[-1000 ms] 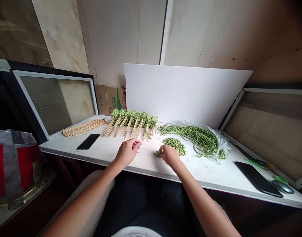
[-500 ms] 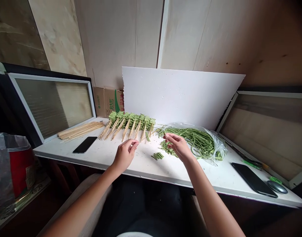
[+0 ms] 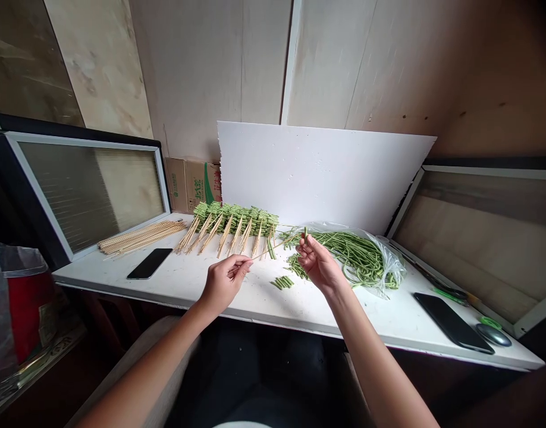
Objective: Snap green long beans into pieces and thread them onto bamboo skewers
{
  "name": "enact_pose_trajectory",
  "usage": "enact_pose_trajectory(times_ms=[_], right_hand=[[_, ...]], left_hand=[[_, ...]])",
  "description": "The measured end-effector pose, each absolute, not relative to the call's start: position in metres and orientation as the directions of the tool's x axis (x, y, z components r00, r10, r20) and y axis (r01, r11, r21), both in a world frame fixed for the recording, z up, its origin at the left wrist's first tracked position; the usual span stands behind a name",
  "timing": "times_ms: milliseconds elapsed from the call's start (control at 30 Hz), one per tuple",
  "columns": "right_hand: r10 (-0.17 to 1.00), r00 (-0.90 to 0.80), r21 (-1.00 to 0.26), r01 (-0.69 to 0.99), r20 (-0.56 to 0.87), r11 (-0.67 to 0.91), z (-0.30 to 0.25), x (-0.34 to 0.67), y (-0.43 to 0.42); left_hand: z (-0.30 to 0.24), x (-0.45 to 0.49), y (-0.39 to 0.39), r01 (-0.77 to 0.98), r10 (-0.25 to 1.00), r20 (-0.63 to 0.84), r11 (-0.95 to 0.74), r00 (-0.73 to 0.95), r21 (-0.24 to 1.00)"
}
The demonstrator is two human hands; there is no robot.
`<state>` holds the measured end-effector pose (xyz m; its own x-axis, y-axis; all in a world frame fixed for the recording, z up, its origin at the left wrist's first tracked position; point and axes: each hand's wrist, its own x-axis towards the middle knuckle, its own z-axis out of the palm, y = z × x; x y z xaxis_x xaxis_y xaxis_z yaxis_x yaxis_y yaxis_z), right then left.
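**Skewer and bean held up before the foam board**

Held above the desk (image 3: 188,279), before the middle of the white foam board (image 3: 326,172): a bamboo skewer (image 3: 268,249), near end pinched tight in the left hand (image 3: 222,284) grip, tip slanting up toward the board. Right at that tip, contact too small to tell: a cut bean piece (image 3: 306,233), upright, clamped in the right hand (image 3: 321,266) grip. Beneath, short of the board: loose cut bean pieces (image 3: 300,266). Along the board's left foot, a row of loaded skewers (image 3: 232,221). Off its left end, bare skewers (image 3: 141,236) and a phone (image 3: 148,263). Before its right half, long beans (image 3: 357,252) in a plastic bag (image 3: 391,264).
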<state>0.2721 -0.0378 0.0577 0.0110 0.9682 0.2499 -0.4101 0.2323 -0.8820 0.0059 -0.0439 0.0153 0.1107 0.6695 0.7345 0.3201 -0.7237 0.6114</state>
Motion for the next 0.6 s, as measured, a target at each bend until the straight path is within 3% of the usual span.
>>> enact_pose_trajectory(times_ms=[167,600], right_hand=[[0.968,0.042,-0.909,-0.334,0.248,0.247,0.0588,0.2704,-0.0389],[0.967,0.047,-0.857,-0.453,0.252,0.245,0.0608,0.2667,-0.0429]], left_hand=[[0.015,0.0058,-0.0448,0.415,0.649,0.746,-0.726,0.148,0.549],[0.0131,0.0053,-0.0425,0.46,0.591,0.791,-0.753,0.157,0.471]])
